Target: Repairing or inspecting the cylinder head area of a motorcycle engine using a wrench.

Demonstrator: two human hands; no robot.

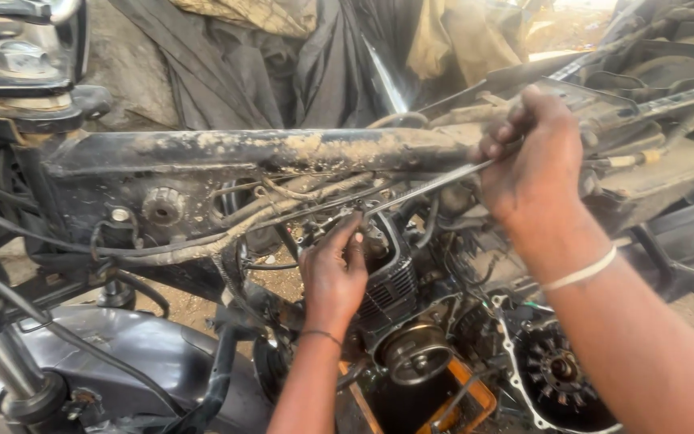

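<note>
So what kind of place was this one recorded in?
Most likely an informal, partly open-air motorcycle repair spot. A stripped motorcycle frame with its finned engine exposed fills the view, the right hand holds a long metal tool, and dark tarpaulins hang behind over dirt ground.

The right hand closes its grip on the handle end of a long thin metal tool, whose tip meets the top of the finned black motorcycle engine, where the left hand steadies it beneath the dusty black frame tube.
</note>
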